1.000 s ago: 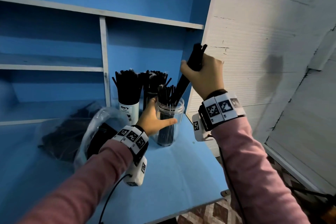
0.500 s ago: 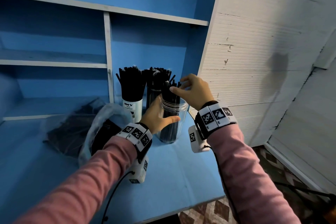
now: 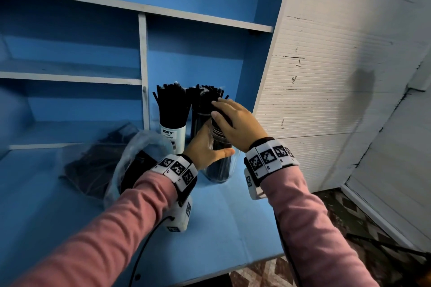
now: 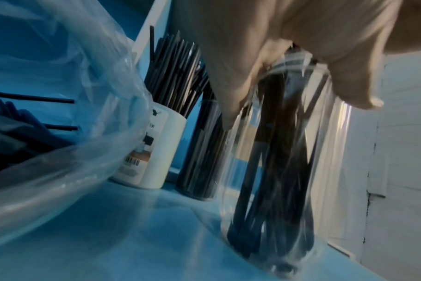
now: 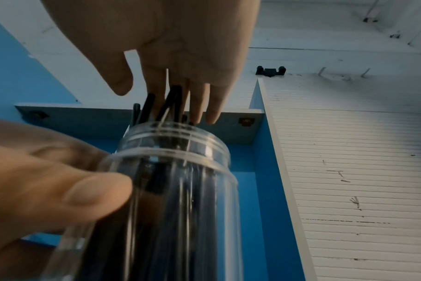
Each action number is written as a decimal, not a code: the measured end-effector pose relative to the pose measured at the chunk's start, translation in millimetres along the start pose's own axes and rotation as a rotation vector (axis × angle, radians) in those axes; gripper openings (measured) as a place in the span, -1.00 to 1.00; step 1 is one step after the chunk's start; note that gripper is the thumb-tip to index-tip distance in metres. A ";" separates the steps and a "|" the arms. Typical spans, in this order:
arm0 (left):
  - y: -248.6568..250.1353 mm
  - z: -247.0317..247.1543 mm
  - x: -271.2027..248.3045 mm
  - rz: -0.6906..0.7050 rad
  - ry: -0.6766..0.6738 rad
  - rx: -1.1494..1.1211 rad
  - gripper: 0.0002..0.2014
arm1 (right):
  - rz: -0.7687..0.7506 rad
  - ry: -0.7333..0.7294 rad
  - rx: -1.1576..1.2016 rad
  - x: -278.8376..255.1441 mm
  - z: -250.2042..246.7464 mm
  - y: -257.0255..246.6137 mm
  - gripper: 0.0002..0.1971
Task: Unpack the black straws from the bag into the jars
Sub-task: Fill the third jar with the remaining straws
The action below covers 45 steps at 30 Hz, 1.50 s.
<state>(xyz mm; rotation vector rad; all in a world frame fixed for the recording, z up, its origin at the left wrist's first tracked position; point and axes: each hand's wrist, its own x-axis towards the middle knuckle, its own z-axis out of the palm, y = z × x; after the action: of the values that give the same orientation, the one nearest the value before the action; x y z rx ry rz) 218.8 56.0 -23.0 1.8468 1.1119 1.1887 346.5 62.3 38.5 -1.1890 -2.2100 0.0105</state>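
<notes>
- left hand [image 3: 205, 149] wrapped round clear jar [image 3: 218, 168] on blue desk [image 3: 221, 228]
- right hand [image 3: 235, 121] flat, fingers straight, pressing black straws [image 5: 171, 100] at jar mouth
- bag [image 3: 130, 161] just left

Black straws [image 3: 171, 105], blue shelf [image 3: 203, 58]

Blue shelving [image 3: 142, 63], white ribbed wall [image 3: 326, 91], patterned floor [image 3: 349, 207].
</notes>
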 end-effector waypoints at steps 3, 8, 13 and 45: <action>1.5 -12.2 -1.1 -0.045 -0.032 0.095 0.10 | -0.033 0.139 0.062 -2.2 -7.4 -11.9 -0.58; 9.7 -55.5 -14.7 -0.078 0.107 0.200 -0.21 | -0.134 0.330 0.186 -7.0 -12.4 -42.6 -0.71; 17.1 -109.4 -36.4 -0.032 0.243 0.200 -0.63 | -0.145 0.219 0.374 -11.7 7.3 -69.4 -0.79; -11.9 -153.7 -100.4 -0.160 0.273 0.105 -0.56 | -0.194 -0.663 0.065 -3.8 146.8 -102.6 -0.51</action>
<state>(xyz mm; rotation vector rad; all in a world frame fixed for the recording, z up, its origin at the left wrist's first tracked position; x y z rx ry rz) 50.2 -17.2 -13.6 1.6681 1.4696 1.3366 194.1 38.6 -52.5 -1.0226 -2.8603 0.4522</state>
